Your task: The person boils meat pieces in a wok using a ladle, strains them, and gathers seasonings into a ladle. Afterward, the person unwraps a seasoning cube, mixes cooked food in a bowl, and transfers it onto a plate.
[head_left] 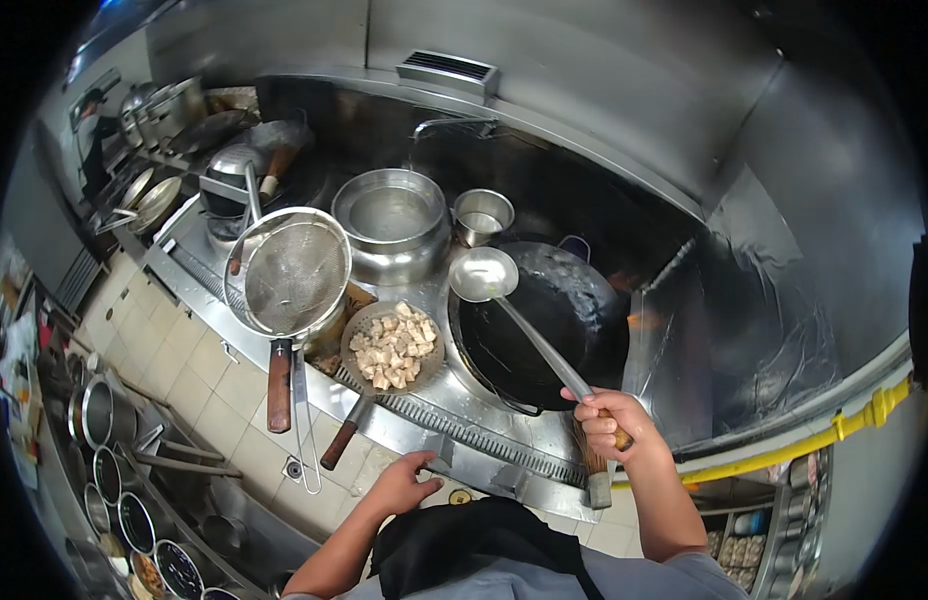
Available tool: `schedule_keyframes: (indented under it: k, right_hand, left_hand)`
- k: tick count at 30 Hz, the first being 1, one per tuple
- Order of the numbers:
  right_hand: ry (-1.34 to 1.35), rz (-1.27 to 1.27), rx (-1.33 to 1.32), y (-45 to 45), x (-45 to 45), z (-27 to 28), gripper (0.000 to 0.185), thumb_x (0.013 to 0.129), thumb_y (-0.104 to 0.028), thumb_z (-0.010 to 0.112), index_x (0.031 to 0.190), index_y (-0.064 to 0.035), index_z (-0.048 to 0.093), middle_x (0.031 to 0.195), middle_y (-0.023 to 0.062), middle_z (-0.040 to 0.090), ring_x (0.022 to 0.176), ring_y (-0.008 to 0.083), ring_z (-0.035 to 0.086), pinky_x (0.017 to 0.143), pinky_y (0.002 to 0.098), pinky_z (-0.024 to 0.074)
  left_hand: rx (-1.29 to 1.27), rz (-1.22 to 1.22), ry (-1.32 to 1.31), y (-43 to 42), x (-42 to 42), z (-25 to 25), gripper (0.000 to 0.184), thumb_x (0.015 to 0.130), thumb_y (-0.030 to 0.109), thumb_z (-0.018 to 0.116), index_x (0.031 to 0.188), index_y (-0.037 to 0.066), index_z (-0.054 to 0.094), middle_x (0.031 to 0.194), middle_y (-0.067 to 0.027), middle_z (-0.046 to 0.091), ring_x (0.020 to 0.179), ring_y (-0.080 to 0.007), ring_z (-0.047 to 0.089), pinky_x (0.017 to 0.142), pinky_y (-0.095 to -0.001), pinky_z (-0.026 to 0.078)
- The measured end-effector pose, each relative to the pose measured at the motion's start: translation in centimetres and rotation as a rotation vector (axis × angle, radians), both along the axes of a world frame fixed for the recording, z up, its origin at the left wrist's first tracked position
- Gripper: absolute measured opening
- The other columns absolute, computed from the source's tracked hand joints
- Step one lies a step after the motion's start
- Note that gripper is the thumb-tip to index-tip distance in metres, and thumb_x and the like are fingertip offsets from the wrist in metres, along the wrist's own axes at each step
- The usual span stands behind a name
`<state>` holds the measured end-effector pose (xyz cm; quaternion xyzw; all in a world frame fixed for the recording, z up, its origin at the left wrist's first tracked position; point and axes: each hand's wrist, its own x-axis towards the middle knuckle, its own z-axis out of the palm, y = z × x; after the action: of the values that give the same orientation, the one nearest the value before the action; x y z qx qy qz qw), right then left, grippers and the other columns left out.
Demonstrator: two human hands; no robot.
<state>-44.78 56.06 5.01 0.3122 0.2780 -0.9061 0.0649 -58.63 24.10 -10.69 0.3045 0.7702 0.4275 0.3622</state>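
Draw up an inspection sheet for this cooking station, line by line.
Surface: steel counter, slotted drain along its front.
Job's things: ladle, its bowl at the left edge of a dark wok; pale diced pieces in a wooden-handled scoop.
Clutter: mesh strainer, large pot and small pot on the counter; brush at its front edge.
Hands: right hand grips the ladle's handle; left hand open, nothing seen in it.
Cables: nothing seen.
Surroundings: yellow pipe at right; tap at the back; tiled floor; another person far left.
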Motion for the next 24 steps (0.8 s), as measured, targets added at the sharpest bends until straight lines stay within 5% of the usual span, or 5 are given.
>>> schedule_keyframes:
  k: [1, 7, 11, 17, 24]
  right_hand:
    - [0.0, 0.019, 0.012, -0.5, -1.3, 0.4, 0.025, 0.088, -0.006, 0.058, 0.112, -0.0006, 0.054, 0.069, 0.0006, 0.048, 0.042, 0.0051, 0.038, 0.034, 0.0226, 0.029]
    - [-0.165, 0.272, 1.205, -3.3, -12.7, 0.6, 0.011, 0.082, -0.006, 0.06, 0.091, -0.0018, 0.054, 0.056, 0.005, 0.049, 0.038, 0.0141, 0.045, 0.034, 0.0292, 0.0345]
    - [-0.095, 0.302, 1.373, -1.0, -24.7, -0.9, 0.011, 0.08, -0.007, 0.059, 0.072, -0.0001, 0.056, 0.052, 0.009, 0.052, 0.037, 0.0192, 0.047, 0.034, 0.0353, 0.0356]
    - [-0.233, 0.348, 1.211, -1.0, -40.0, -5.6, 0.02, 0.084, -0.005, 0.055, 0.064, 0.0002, 0.052, 0.053, 0.0107, 0.05, 0.037, 0.0187, 0.046, 0.034, 0.0317, 0.0348]
    - [-0.217, 0.098, -0.152, 0.4, -41.8, -4.4, 0.024, 0.085, -0.002, 0.048, 0.069, -0.0089, 0.033, 0.051, 0.0002, 0.039, 0.038, 0.009, 0.041, 0.035, 0.0202, 0.0356]
  left_hand:
    - [0.014, -0.004, 0.007, -0.1, -0.1, 0.0, 0.057, 0.079, 0.029, 0.071, 0.127, 0.002, 0.056, 0.117, -0.022, 0.062, 0.11, -0.0336, 0.06, 0.088, -0.038, 0.05]
    - [0.049, 0.127, -0.029, -3.3, -0.4, -1.1, 0.058, 0.08, 0.031, 0.071, 0.128, 0.003, 0.056, 0.114, -0.0194, 0.064, 0.096, -0.029, 0.064, 0.081, -0.035, 0.051]
    - [0.088, 0.214, -0.124, -5.5, -0.9, -2.4, 0.059, 0.081, 0.034, 0.071, 0.13, 0.005, 0.055, 0.114, -0.0159, 0.065, 0.092, -0.0252, 0.064, 0.079, -0.0341, 0.051]
    - [0.097, 0.312, -0.241, -7.0, -0.9, -4.4, 0.06, 0.08, 0.034, 0.074, 0.131, 0.008, 0.055, 0.113, -0.016, 0.064, 0.093, -0.0226, 0.063, 0.08, -0.0324, 0.051]
    - [0.121, 0.299, -0.227, -8.0, -0.6, -5.2, 0.06, 0.08, 0.034, 0.074, 0.131, 0.008, 0.055, 0.104, -0.0135, 0.064, 0.09, -0.0221, 0.062, 0.081, -0.0332, 0.051]
